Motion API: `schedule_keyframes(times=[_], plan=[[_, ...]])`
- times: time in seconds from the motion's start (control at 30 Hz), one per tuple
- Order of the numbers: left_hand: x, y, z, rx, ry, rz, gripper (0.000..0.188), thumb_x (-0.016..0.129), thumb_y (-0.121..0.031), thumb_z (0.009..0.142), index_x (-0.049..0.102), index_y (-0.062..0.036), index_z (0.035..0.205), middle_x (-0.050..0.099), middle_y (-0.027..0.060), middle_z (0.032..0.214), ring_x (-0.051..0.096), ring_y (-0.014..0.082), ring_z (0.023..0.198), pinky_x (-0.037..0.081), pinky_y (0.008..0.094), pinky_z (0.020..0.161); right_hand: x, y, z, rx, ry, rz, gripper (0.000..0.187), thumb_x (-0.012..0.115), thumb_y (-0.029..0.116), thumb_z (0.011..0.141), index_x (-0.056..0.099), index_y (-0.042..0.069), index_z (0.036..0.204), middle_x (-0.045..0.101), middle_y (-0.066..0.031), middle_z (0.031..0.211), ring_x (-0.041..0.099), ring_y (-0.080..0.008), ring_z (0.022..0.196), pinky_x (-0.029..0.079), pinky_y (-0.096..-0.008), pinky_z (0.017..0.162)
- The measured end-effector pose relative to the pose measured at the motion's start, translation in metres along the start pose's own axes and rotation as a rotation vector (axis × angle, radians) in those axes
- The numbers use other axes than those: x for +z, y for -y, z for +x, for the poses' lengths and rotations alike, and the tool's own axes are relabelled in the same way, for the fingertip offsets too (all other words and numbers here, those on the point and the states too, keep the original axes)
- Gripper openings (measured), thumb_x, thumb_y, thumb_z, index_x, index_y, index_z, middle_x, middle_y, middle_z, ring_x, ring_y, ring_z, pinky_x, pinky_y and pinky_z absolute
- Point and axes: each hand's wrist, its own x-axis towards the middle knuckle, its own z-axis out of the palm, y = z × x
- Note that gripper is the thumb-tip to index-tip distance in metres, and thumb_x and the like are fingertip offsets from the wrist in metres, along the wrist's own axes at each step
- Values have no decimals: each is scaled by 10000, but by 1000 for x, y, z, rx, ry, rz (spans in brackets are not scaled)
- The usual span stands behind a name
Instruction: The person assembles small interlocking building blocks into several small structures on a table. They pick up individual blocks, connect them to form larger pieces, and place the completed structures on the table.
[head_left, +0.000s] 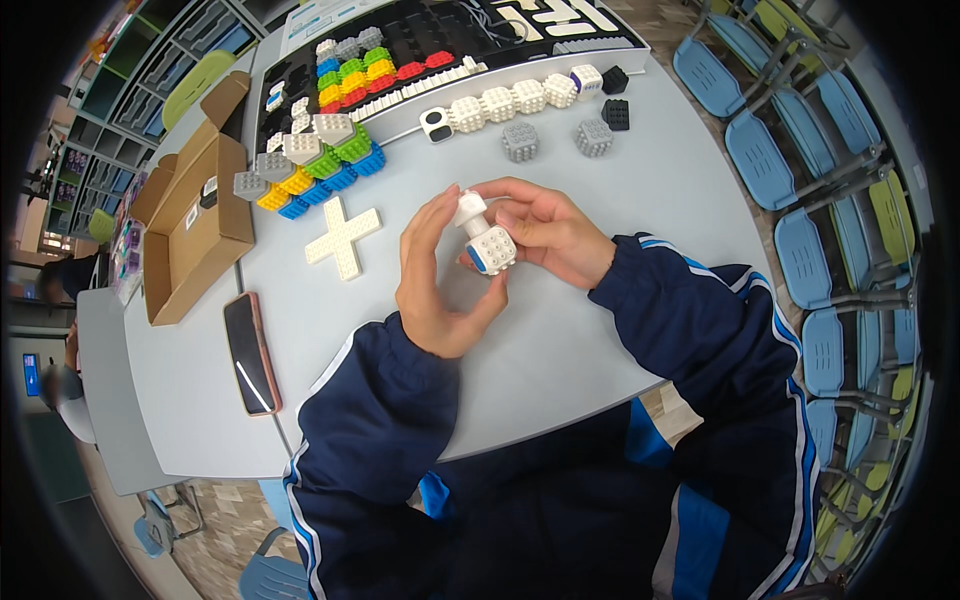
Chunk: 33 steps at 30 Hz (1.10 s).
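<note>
Between my hands, above the near half of the table, is a white studded block point(493, 250) with a blue side face and a white knob-like piece joined to its upper end. My left hand point(432, 285) curves round it, fingertips by the knob and thumb near the block's lower edge. From the other side my right hand point(548, 235) grips it, with the thumb against the block and some fingers hidden behind it. A cream cross-shaped plate point(343, 238) lies flat to the left of my hands. Two grey studded cubes point(520, 142) sit apart beyond them.
A row of white studded blocks point(497, 103) stretches in front of a black parts tray point(400, 75). Coloured blocks point(320, 170) are joined at the left, beside an open cardboard box point(205, 230). A phone point(251, 352) lies near the table's left seam. Blue chairs point(760, 160) line the right.
</note>
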Motion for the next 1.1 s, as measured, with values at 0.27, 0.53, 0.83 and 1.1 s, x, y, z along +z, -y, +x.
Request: schedule_keyframes(times=[0.27,0.53,0.83,1.1], plan=[[-2,-2,1,-17,111,-34,797,739,-16,697,391,16,1414,477,211,1424,511,306,1276,427,400,1010,-6,-7,4,-200,-135,-343,323,581,185,988,600,-21,1236,663,-84,1111,626,-132,995,496,-274,874],[4,-1,-1,-223,218,-119,905,777,-55,697,304,-16,1468,549,195,1338,556,307,1230,442,399,1011,-13,-6,2,-580,-317,-1177,144,682,113,866,732,61,991,674,-73,857,598,-210,820,503,-322,694],[1,5,-3,-277,286,-59,866,802,-77,694,360,-8,1435,576,188,1295,565,295,1225,413,377,1064,-27,40,47,-1130,-566,-1489,96,703,118,822,728,59,893,689,-72,881,563,-291,915,489,-376,785],[2,4,1,-228,308,-33,744,805,-106,705,465,-29,1362,575,166,1288,560,306,1195,420,378,1034,-64,78,125,-491,-958,-1567,288,715,358,802,774,80,848,722,-126,872,562,-346,977,450,-450,875]])
